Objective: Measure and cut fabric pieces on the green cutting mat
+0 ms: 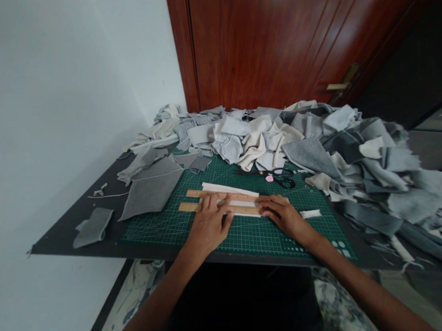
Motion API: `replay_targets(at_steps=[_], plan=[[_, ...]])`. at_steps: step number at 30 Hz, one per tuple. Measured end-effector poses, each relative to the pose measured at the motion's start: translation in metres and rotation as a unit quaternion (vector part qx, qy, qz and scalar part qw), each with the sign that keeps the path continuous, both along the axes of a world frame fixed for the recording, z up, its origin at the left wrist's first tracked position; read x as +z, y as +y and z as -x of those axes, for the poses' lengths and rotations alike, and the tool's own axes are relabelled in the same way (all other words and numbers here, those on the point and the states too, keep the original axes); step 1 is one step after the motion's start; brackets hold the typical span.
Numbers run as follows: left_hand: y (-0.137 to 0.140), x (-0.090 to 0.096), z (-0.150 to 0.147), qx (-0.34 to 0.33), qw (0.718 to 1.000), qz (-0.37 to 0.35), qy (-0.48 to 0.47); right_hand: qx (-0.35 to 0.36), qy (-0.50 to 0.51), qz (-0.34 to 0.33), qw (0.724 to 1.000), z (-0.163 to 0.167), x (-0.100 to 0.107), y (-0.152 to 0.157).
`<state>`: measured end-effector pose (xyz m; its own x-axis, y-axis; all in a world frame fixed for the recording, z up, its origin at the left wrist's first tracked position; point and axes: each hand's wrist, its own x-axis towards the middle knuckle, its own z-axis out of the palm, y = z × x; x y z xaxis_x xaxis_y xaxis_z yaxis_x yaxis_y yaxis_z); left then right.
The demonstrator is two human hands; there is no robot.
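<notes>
Two wooden rulers, an upper ruler (195,193) and a lower ruler (188,206), lie nearly parallel across white fabric (227,189) on the green cutting mat (232,234). A strip of the white cloth shows between them. My left hand (210,221) rests on the rulers left of their middle, fingers spread and thumb apart. My right hand (283,214) presses on them farther right with its fingers stretched out. Its fingers partly cover the right ends. Beyond my right hand lie black scissors (281,178) with a pink tag.
Heaped grey and cream fabric scraps (256,139) run along the back and right of the dark table (65,240). A grey fabric piece (151,186) and a folded scrap (94,226) lie at left. A small white roll (310,213) sits right. Behind are a wall and wooden door.
</notes>
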<state>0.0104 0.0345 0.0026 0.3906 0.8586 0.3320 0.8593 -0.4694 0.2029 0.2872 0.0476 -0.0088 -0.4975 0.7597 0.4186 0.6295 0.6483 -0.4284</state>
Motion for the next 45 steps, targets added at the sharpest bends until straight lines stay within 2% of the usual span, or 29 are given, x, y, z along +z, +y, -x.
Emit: replay_targets(at_steps=[7,19,28,40,45], plan=[[0.003,-0.001,0.001,0.014,1.0,-0.009,0.006,0.022,0.013,0.002,1.0,-0.002,-0.002,0.0],[0.002,-0.001,0.005,-0.007,1.0,-0.023,-0.009,0.032,0.023,0.002,0.999,-0.003,-0.003,-0.001],[0.001,0.001,0.006,-0.01,1.0,-0.018,-0.016,0.021,0.031,0.012,0.999,-0.005,-0.01,-0.001],[0.0,-0.003,0.007,-0.014,0.999,-0.031,-0.019,0.01,0.018,0.014,1.0,-0.003,-0.003,-0.004],[-0.001,-0.004,0.006,-0.014,0.999,-0.029,-0.018,0.015,-0.011,-0.001,1.0,0.009,0.014,-0.009]])
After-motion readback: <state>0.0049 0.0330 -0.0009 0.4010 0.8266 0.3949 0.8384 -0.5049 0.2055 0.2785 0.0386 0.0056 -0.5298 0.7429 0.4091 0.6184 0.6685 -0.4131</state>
